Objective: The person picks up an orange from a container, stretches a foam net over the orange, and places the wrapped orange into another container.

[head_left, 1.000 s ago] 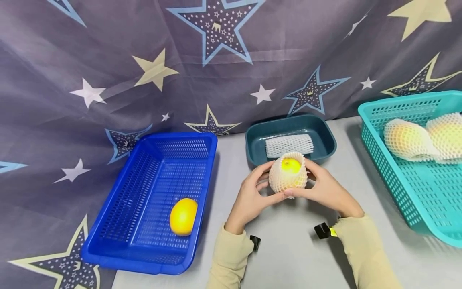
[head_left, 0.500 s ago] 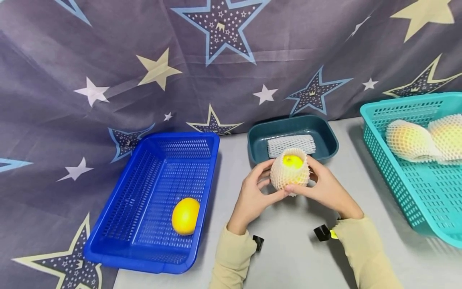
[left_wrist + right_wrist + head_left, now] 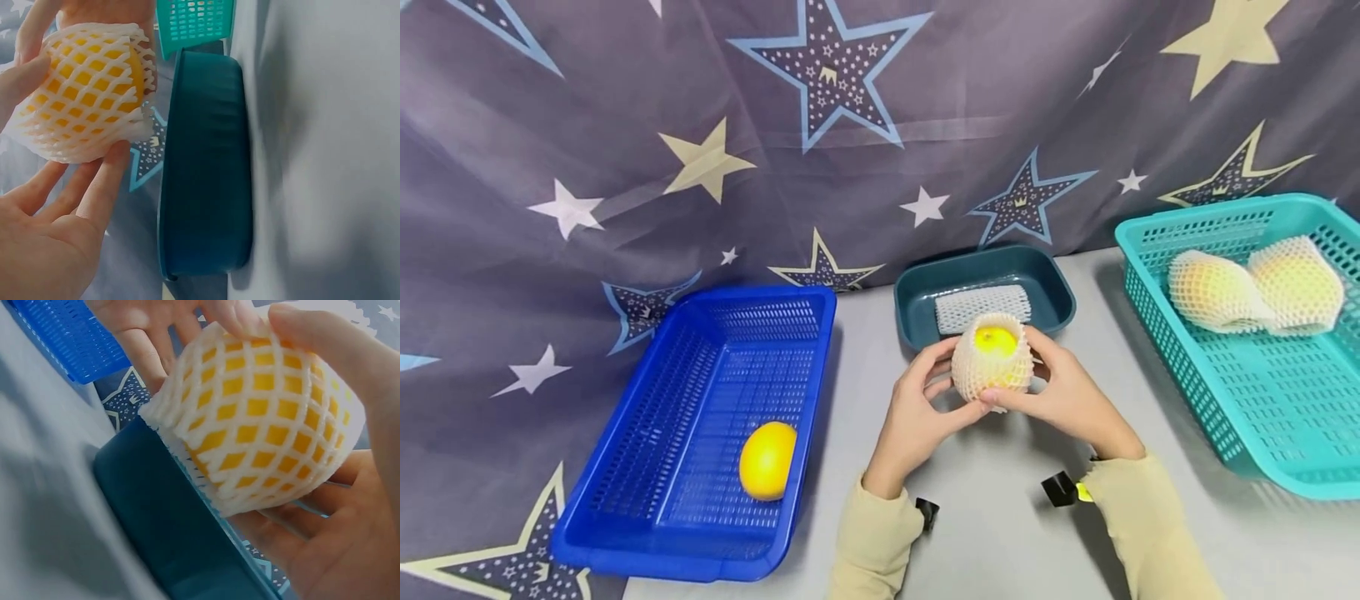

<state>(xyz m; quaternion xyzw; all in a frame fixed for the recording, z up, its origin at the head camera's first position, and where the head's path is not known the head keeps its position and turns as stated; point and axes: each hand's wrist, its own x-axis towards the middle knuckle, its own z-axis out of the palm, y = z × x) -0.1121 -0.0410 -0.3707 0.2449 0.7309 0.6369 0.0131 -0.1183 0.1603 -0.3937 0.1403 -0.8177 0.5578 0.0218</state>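
Observation:
Between both hands is a yellow-orange fruit, an orange (image 3: pixel 996 341) by its look, wrapped in a white foam net sleeve (image 3: pixel 976 371). My left hand (image 3: pixel 913 417) grips it from the left, fingers behind and thumb at the front. From the right, my right hand (image 3: pixel 1063 392) holds it the same way, its thumb meeting the left thumb at the front. The fruit's top shows through the sleeve's open upper end. In the right wrist view the net (image 3: pixel 262 419) spreads in diamonds over the fruit, its ragged edge towards the dark teal tray (image 3: pixel 169 512).
Just behind the hands, the dark teal tray (image 3: pixel 910 304) holds a flat white foam net (image 3: pixel 981 307). A blue basket (image 3: pixel 820 400) at left contains one bare orange (image 3: pixel 767 461). At right, a turquoise basket (image 3: pixel 1195 392) carries two net-wrapped fruits (image 3: pixel 1213 290). A star-patterned cloth (image 3: pixel 850 183) hangs behind.
The head view has shifted slightly, so everything sits a little further left in it. Both hands keep their hold on the wrapped orange, nearly unmoved.

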